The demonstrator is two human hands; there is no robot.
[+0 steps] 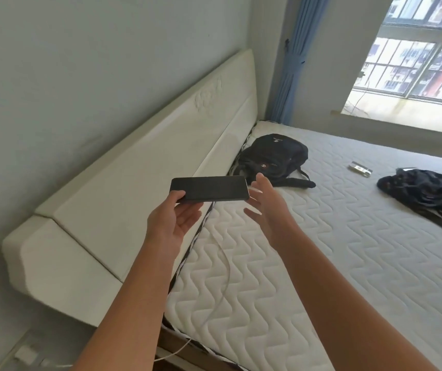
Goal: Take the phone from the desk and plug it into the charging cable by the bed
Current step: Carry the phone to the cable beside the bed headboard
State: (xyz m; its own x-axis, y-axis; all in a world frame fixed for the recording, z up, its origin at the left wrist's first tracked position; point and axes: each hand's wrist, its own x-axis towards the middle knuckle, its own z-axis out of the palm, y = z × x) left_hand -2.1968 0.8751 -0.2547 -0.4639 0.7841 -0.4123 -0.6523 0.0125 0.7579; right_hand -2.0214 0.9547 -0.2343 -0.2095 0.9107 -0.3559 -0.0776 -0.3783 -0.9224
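1. Holding the phone (209, 188): left hand (173, 219), thumb on top and fingers beneath one short end, screen dark, lying flat in the air above the mattress (321, 236) edge at the headboard (139, 183).
2. Right hand (266, 203): spread wide, empty, palm turned to the phone's free end, just beside it.
3. Charging cable (226, 266): white, running along the mattress near the headboard edge and down over the near corner.
4. Black backpack (273, 156): against the headboard, far end.
5. Black bag (426, 191): towards the mattress's right edge.
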